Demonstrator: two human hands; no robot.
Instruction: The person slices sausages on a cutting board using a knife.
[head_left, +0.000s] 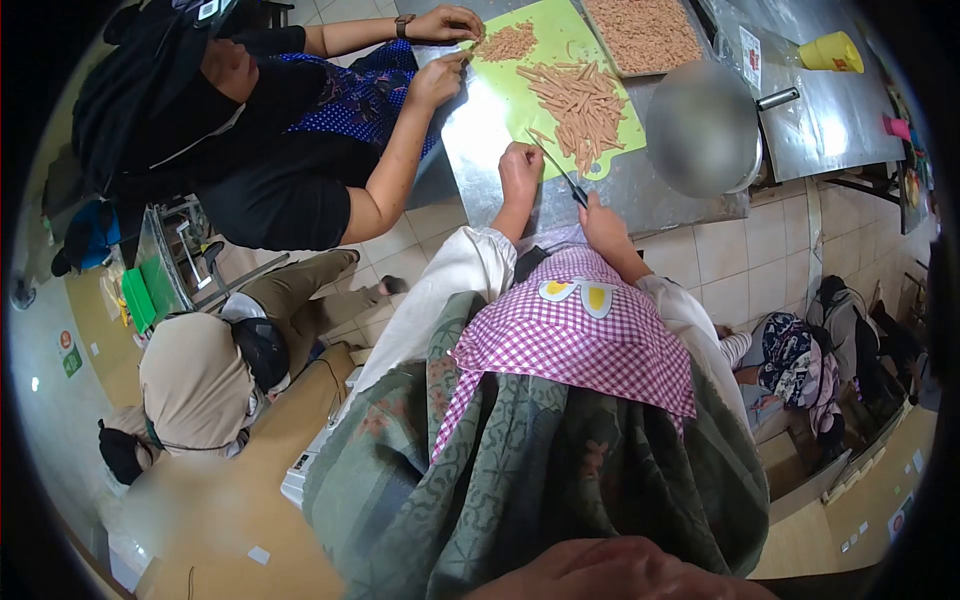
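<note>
My right hand point(605, 228) is closed round the dark handle of a knife point(578, 193), whose blade points up and left over the near edge of a green cutting board point(620, 132). My left hand point(521, 170) is beside the blade with its fingers curled together; what they hold, if anything, is too small to make out. Just beyond both hands lies a heap of reddish-brown sausage-like strips point(580, 108). Farther up the board is a smaller pile of chopped bits point(505, 42), next to a co-worker's hands point(445, 55).
A tray of diced pieces point(643, 35) stands at the back right of the metal table point(680, 205). Right of the board is a blurred round pot point(703, 130) with a handle. A yellow cup point(832, 53) lies farther right. A co-worker point(270, 150) stands close on the left.
</note>
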